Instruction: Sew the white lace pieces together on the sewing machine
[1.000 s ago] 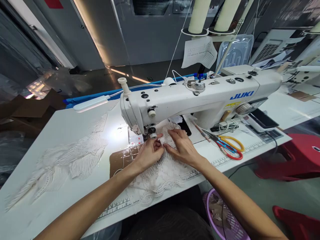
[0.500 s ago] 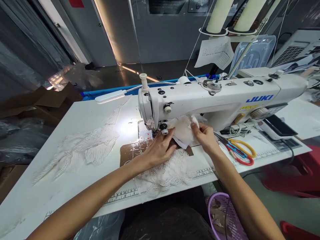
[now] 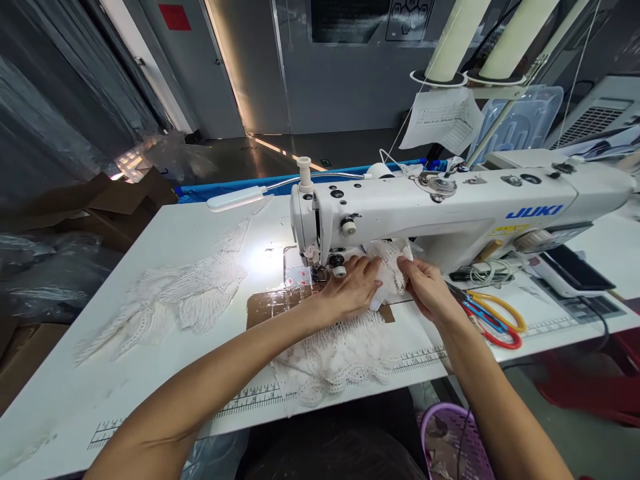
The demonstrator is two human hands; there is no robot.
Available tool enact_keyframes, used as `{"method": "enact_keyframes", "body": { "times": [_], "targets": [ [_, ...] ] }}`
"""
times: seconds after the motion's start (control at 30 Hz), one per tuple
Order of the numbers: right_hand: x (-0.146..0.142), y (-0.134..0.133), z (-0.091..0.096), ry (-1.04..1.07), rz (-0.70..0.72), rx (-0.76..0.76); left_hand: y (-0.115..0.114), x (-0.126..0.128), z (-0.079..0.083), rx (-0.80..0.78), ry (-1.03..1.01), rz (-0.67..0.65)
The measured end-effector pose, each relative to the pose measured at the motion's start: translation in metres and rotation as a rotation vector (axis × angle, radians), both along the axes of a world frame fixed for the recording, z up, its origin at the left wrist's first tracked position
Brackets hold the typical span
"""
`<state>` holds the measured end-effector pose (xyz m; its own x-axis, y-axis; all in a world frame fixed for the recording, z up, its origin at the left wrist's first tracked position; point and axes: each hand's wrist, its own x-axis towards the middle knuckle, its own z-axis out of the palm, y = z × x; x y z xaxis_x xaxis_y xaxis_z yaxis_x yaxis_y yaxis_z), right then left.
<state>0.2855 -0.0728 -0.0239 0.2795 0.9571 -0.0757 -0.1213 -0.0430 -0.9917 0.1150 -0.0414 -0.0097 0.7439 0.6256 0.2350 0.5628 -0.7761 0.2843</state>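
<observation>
White lace fabric (image 3: 345,357) drapes over the table's front edge side and runs up under the arm of a white sewing machine (image 3: 430,213). My left hand (image 3: 353,290) is beside the presser foot area, its fingers bent and closed on the fabric there; the fingertips are partly hidden. Farther right, my right hand (image 3: 427,287) pinches a bunched, upturned part of the same lace between thumb and fingers. The needle and the edge under the foot cannot be made out behind my left hand.
Another lace piece (image 3: 200,287) lies on the table's left. Scissors with red and yellow handles (image 3: 500,320) lie right of my right hand. A small lamp (image 3: 237,199) shines beside the machine head. Below the table stands a purple basket (image 3: 457,440); thread cones (image 3: 457,40) rise behind.
My left hand has gone from spread fingers to bent ones, nearer my right hand. The lace between them now shows its patterned side turned up. The whole view has shifted slightly.
</observation>
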Motion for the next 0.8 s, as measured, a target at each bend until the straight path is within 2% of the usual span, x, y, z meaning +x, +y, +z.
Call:
{"method": "enact_keyframes", "body": {
  "times": [0.23, 0.4, 0.53, 0.7, 0.8],
  "targets": [
    [0.012, 0.011, 0.001, 0.182, -0.191, 0.027, -0.008, -0.024, -0.003, -0.07, 0.097, 0.015],
    [0.021, 0.012, -0.002, 0.339, -0.197, 0.074, -0.012, -0.031, -0.005, -0.029, 0.141, -0.001],
    [0.029, 0.013, -0.005, 0.351, -0.234, 0.197, -0.018, -0.034, -0.004, 0.034, 0.123, -0.038],
    [0.017, 0.024, 0.004, 0.259, -0.308, 0.422, -0.023, -0.038, -0.005, 0.063, 0.061, -0.029],
    [0.0, 0.035, 0.002, 0.001, -0.291, 0.421, -0.019, -0.039, -0.009, 0.05, 0.047, -0.034]
  ]
}}
